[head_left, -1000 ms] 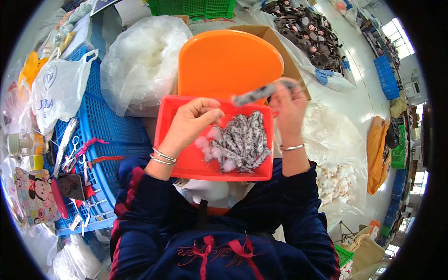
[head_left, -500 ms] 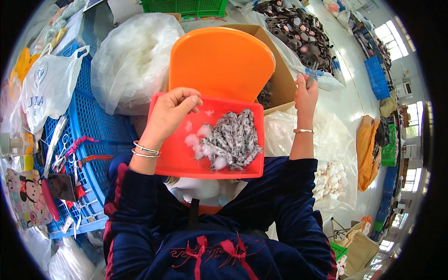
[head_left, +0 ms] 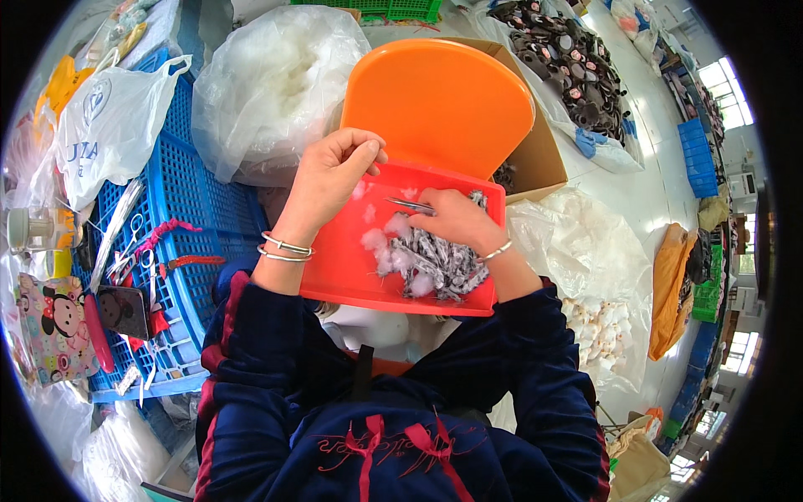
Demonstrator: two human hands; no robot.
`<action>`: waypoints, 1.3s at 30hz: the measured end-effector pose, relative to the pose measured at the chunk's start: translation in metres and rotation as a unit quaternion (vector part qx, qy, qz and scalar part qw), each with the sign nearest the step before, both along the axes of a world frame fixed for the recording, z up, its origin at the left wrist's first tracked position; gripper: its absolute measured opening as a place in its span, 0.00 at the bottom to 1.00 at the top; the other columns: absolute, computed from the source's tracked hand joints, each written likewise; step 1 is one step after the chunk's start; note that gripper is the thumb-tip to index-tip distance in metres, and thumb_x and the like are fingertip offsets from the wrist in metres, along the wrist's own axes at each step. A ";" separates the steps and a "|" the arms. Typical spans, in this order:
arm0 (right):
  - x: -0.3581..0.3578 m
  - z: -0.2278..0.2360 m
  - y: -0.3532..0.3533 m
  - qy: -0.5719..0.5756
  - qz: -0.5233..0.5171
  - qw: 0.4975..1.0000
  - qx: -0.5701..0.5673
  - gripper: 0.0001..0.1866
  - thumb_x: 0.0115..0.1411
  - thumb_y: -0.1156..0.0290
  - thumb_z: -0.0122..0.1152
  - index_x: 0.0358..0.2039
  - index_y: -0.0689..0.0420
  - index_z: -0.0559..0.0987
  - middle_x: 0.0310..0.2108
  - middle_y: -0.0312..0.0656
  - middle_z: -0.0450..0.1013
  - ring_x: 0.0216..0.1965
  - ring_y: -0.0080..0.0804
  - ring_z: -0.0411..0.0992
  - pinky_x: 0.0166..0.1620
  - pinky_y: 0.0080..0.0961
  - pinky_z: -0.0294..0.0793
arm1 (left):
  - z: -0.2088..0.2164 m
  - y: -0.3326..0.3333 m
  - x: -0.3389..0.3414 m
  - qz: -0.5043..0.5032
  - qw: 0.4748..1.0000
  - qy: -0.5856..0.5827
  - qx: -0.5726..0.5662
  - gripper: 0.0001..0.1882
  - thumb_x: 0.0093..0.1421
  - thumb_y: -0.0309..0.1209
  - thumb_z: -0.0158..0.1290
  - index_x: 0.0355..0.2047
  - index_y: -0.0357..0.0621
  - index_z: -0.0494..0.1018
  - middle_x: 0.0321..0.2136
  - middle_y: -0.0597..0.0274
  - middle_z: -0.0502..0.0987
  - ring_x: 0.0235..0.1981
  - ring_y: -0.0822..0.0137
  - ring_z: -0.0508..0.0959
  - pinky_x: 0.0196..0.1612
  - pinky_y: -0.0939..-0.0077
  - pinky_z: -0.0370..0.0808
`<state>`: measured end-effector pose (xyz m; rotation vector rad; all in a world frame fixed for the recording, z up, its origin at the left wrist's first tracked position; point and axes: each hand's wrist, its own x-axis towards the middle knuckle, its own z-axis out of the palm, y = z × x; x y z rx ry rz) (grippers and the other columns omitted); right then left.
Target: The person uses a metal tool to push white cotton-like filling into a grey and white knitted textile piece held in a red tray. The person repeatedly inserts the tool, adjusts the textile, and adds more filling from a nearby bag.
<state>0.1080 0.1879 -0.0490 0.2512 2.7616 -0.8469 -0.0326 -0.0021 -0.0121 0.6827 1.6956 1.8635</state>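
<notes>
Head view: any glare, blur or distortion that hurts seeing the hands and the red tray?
Head view: strong fisheye, black corners, edges bend near the rim. Centre sharp: left hand, right hand and red tray read clearly. Windows blown out; white floor glares.

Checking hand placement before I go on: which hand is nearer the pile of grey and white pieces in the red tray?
Right. The right hand rests on the pile of grey and white pieces, holding metal tweezers. The left hand is at the red tray's far left edge, apart from the pile.
</notes>
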 end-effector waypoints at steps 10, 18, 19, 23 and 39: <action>-0.024 0.001 -0.034 0.008 -0.036 0.979 -0.199 0.16 0.57 0.62 0.60 0.38 0.63 0.78 0.29 0.57 0.75 0.32 0.47 0.76 0.36 0.37 0.73 | 0.002 0.000 -0.002 0.000 1.000 0.007 -0.012 0.09 0.66 0.29 0.50 0.38 0.36 0.77 0.31 0.66 0.79 0.31 0.78 0.75 0.38 0.83 0.73; -0.012 -0.047 0.000 -0.026 0.007 0.999 0.016 0.19 0.57 0.58 0.59 0.38 0.61 0.79 0.33 0.56 0.76 0.39 0.55 0.75 0.43 0.45 0.74 | 0.003 0.002 -0.001 0.000 1.000 0.021 -0.019 0.09 0.66 0.29 0.50 0.38 0.35 0.76 0.31 0.65 0.79 0.31 0.77 0.76 0.39 0.82 0.73; -0.010 -0.049 -0.002 -0.032 0.019 0.999 0.033 0.19 0.56 0.57 0.59 0.38 0.61 0.79 0.33 0.57 0.76 0.39 0.54 0.75 0.43 0.44 0.74 | 0.003 0.003 -0.001 0.002 0.999 0.024 -0.022 0.09 0.66 0.29 0.50 0.38 0.35 0.76 0.31 0.65 0.79 0.31 0.77 0.76 0.39 0.82 0.73; -0.005 0.000 -0.023 -0.099 0.137 0.977 -0.128 0.20 0.52 0.56 0.63 0.38 0.60 0.79 0.33 0.54 0.77 0.38 0.52 0.75 0.42 0.43 0.75 | 0.002 -0.003 -0.003 0.008 1.000 0.018 -0.015 0.10 0.66 0.29 0.50 0.39 0.35 0.76 0.31 0.64 0.79 0.31 0.77 0.76 0.39 0.82 0.74; -0.018 0.005 -0.033 -0.094 0.049 0.984 -0.145 0.14 0.55 0.63 0.61 0.36 0.60 0.80 0.27 0.52 0.76 0.30 0.41 0.76 0.35 0.34 0.73 | 0.001 0.001 -0.002 0.004 0.999 0.027 -0.028 0.10 0.66 0.29 0.50 0.38 0.34 0.76 0.31 0.64 0.79 0.31 0.77 0.76 0.39 0.81 0.75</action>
